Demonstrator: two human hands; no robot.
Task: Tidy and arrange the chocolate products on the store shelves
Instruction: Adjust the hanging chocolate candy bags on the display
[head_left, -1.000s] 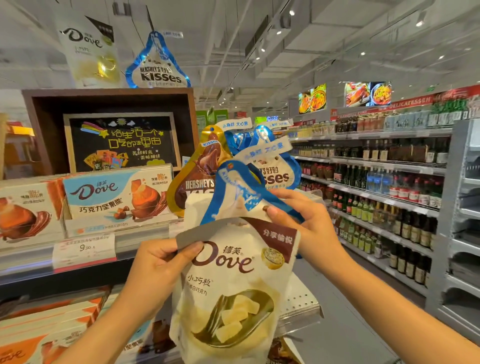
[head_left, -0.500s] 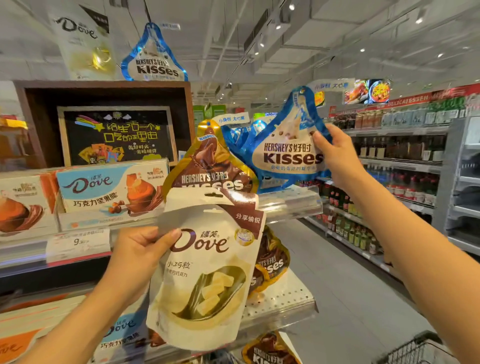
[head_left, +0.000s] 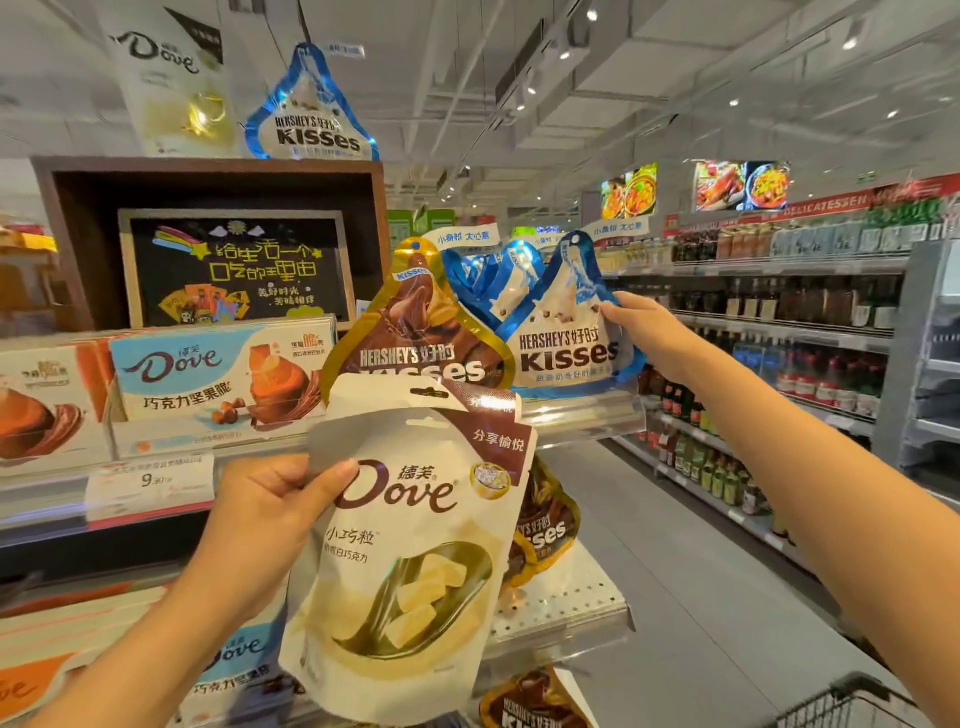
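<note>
My left hand (head_left: 265, 519) grips the left edge of a cream Dove white-chocolate pouch (head_left: 415, 561), held upright in front of the shelves. My right hand (head_left: 639, 332) pinches the right edge of a blue Hershey's Kisses bag (head_left: 566, 343), which stands at the right end of the upper shelf (head_left: 587, 415). A brown and gold Hershey's Kisses bag (head_left: 410, 338) stands just left of it, partly hidden by the Dove pouch. More blue Kisses bags (head_left: 498, 275) stand behind.
Dove boxes (head_left: 218, 374) line the shelf on the left above a price tag (head_left: 150, 480). Brown Kisses bags (head_left: 545, 530) sit on the lower perforated shelf (head_left: 566, 613). A bottle aisle (head_left: 779, 364) runs on the right; a trolley rim (head_left: 852, 701) shows at bottom right.
My right hand has carried the blue Kisses bag from in front of the Dove pouch up and down onto the upper shelf's right end. My left hand keeps holding the Dove pouch.
</note>
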